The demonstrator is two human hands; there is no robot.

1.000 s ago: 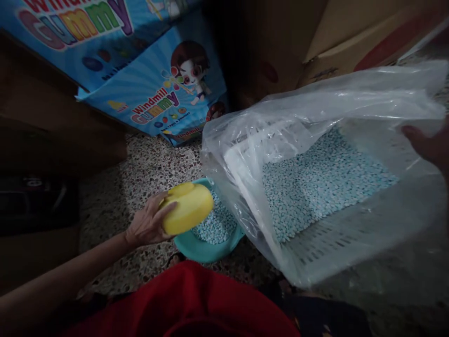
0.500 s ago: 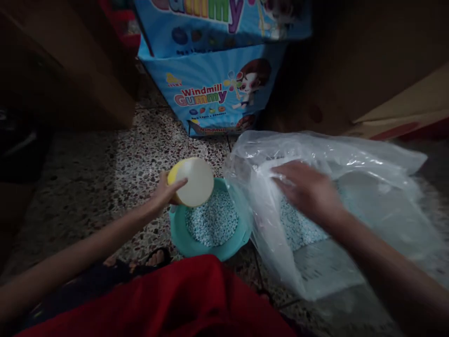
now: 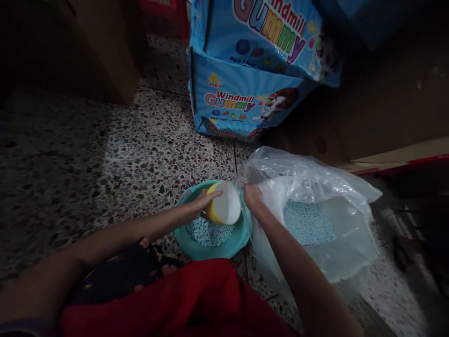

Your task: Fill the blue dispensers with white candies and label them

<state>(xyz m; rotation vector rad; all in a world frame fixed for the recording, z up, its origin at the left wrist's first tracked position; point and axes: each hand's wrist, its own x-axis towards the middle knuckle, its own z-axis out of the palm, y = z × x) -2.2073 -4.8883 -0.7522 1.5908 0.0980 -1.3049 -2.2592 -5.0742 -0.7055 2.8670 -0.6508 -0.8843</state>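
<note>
A yellow cup with a white inside (image 3: 224, 204) is tilted over the teal basin (image 3: 210, 252), held by my left hand (image 3: 206, 202) with the thumb over its rim. Small pale blue pieces (image 3: 210, 232) lie in the basin. To the right is a clear plastic bag (image 3: 336, 262), its mouth spread, with more pale blue pieces (image 3: 308, 222) inside. My right hand (image 3: 251, 195) is closed on the bag's left edge, beside the basin's right rim.
Blue Windmill Gummy boxes (image 3: 242, 96) are stacked behind the basin on the speckled floor (image 3: 150, 150). Brown cardboard (image 3: 393, 107) stands at the upper right, and a dark brown box (image 3: 87, 56) at the upper left.
My left hand has moved the cup right, over the basin. My right hand has come left from above the bag's opening and gripped its edge. The view has shifted.
</note>
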